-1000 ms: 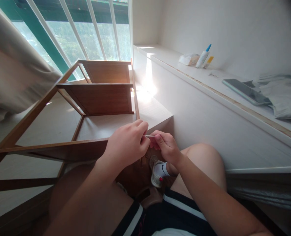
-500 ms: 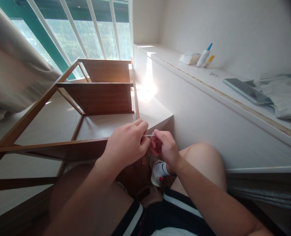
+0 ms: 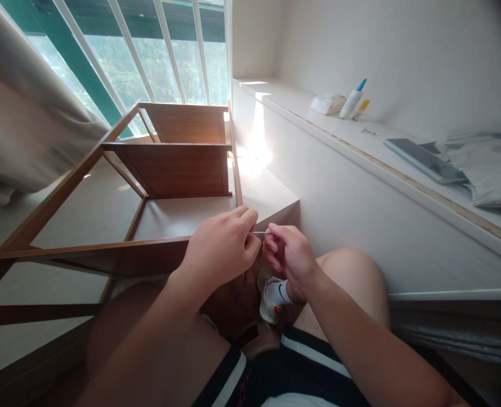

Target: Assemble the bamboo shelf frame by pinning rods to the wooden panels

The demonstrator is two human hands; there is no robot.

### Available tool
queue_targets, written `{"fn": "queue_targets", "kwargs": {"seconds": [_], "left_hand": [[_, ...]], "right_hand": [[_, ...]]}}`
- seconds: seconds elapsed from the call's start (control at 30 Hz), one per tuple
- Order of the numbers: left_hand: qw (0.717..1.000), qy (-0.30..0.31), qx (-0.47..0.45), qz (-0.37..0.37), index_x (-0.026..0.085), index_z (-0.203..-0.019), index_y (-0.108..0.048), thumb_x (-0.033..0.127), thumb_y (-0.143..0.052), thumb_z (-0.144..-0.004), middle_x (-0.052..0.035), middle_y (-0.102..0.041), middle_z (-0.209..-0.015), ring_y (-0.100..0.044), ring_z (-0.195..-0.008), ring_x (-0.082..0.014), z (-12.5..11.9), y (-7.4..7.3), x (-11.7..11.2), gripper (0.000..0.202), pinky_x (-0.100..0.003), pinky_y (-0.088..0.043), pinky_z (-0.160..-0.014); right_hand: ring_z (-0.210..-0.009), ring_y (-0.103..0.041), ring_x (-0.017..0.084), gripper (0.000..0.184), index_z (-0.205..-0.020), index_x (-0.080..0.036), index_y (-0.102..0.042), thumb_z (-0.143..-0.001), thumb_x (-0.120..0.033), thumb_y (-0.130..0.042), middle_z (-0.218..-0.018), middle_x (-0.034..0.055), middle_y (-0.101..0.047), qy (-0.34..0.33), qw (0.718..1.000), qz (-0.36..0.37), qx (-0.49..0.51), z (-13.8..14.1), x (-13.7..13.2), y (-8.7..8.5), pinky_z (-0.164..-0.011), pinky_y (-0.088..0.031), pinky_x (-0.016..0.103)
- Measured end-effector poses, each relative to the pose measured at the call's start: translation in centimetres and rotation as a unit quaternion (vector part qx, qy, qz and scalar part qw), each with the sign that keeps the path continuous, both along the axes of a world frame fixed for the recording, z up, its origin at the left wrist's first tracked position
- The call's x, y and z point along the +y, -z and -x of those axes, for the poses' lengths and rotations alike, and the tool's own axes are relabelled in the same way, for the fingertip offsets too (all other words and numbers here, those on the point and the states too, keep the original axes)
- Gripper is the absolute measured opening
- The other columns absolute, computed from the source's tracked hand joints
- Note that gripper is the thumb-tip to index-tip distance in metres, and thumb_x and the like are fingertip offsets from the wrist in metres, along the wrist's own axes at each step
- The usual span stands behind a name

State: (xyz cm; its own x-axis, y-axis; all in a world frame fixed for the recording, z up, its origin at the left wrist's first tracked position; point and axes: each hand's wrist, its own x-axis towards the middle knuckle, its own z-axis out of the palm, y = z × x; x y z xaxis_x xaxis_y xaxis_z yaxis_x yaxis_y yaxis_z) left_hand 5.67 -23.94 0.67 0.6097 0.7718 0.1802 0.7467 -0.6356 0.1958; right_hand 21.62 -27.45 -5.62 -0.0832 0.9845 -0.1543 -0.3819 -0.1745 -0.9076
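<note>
A thin metal rod, much like the arm of a hex key, spans the small gap between my hands. My left hand is closed, its curled fingers and thumb around the rod's left end, right beside the corner of a brown wooden shelf frame. That end, and whatever it meets, is hidden by the fingers. From the right, my right hand pinches the other end between thumb and forefinger, with the remaining fingers loosely curled. The shelf frame lies along my left side, its boards standing across it.
On the white ledge to the right are a tissue pack, a blue-tipped tube, a small metal piece, a phone and grey cloth. My knees flank the work. A curtain hangs left.
My right hand has shifted slightly right, and its lower fingers have loosened a little. The left hand keeps its grip; the view has moved slightly.
</note>
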Motion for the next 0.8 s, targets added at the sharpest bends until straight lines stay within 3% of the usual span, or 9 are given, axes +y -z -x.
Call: {"fn": "queue_targets", "kwargs": {"seconds": [0.3, 0.5, 0.8], "left_hand": [[1.000, 0.001, -0.004, -0.001, 0.024, -0.081, -0.044, 0.024, -0.044, -0.087, 0.0007, -0.056, -0.084, -0.049, -0.068, -0.0172, -0.1, 0.0, 0.1, 0.005, -0.033, -0.026, -0.057], [1.000, 0.001, -0.001, 0.000, 0.024, -0.081, -0.044, 0.025, -0.044, -0.086, 0.0005, -0.056, -0.084, -0.049, -0.068, -0.0172, -0.1, 0.0, 0.2, 0.005, -0.033, -0.026, -0.056], [1.000, -0.001, 0.006, 0.000, 0.024, -0.082, -0.044, 0.025, -0.044, -0.086, 0.0012, -0.056, -0.084, -0.049, -0.068, -0.0176, -0.1, 0.1, 0.1, 0.004, -0.033, -0.027, -0.056]], "right_hand": [[-0.042, -0.042, 0.010, 0.044, -0.068, -0.019, -0.050, -0.100, -0.048, -0.044, -0.050, -0.0026, -0.052, -0.012, 0.988, -0.104, -0.116, -0.6, 0.1, 1.4, -0.042, -0.031, 0.023], [-0.050, -0.044, 0.010, 0.041, -0.074, -0.019, -0.052, -0.101, -0.049, -0.043, -0.060, -0.0022, -0.053, -0.020, 0.970, -0.173, -0.172, -1.0, 0.2, 2.2, -0.048, -0.034, 0.024], [-0.042, -0.044, 0.011, 0.049, -0.062, -0.017, -0.057, -0.100, -0.046, -0.044, -0.047, -0.0003, -0.054, -0.008, 0.988, -0.106, -0.116, -0.6, 0.2, 1.6, -0.043, -0.033, 0.024]]}}
